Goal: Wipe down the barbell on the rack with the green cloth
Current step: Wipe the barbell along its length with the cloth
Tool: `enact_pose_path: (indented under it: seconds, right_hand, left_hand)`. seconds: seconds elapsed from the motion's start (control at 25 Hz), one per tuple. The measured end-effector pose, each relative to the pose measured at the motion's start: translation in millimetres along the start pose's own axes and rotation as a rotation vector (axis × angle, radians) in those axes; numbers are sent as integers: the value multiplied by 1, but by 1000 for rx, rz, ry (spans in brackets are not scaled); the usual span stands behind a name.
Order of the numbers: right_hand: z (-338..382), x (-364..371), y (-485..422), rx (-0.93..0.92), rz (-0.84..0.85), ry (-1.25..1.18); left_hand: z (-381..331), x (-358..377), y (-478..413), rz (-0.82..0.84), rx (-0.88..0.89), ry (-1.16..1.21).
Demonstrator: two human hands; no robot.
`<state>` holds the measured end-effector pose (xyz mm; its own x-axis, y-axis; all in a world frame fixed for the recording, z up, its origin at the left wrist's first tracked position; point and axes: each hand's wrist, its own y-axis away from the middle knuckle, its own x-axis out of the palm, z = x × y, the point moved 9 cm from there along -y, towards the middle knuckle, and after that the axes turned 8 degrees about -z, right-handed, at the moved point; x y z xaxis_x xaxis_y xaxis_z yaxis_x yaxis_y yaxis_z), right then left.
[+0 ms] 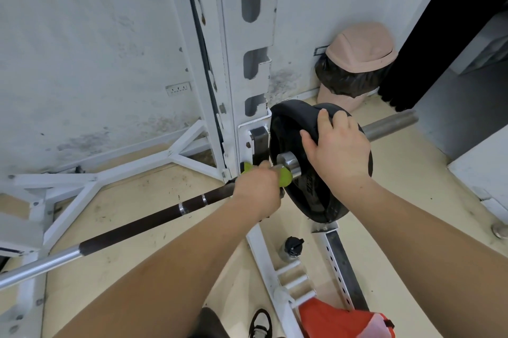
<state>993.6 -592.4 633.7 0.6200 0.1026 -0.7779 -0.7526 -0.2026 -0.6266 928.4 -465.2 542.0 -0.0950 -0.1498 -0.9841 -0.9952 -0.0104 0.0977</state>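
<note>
With the barbell (154,218) seated in the white rack (247,68), keep the left hand (258,189) clenched around the green cloth (284,177) on the shaft beside the collar, working it around the bar while the right hand (338,150), fingers spread, steadies the black plate (297,128).

White rack (248,68) carries barbell (132,223); floor (412,186), bottle (292,249).

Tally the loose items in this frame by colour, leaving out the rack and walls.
Black: 2, weight plate, water bottle
Green: 1, green cloth
Pink: 1, trash bin
Orange: 1, bag
Steel and brown: 1, barbell
Total: 6
</note>
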Motion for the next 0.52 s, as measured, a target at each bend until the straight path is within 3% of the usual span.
enact_pose_path:
  seconds: [0.16,0.24,0.36,0.4,0.48,0.52]
  right_hand:
    - [2,-1,1,-2,30,-29]
    - [0,0,1,21,81,-40]
    - [7,-18,0,-14,90,-15]
    - [20,-27,3,-93,65,-58]
    - [55,-37,28,-271,64,-266]
    - [68,-28,45,-307,175,-353]
  left_hand:
    - [44,3,41,219,-43,-82]
    - [52,-10,53,102,-75,-32]
    - [60,-49,41,-274,-111,-4]
    - [60,-47,34,-297,-85,-17]
    - [65,-17,27,-167,-88,-31]
    - [68,2,28,-109,-106,-36]
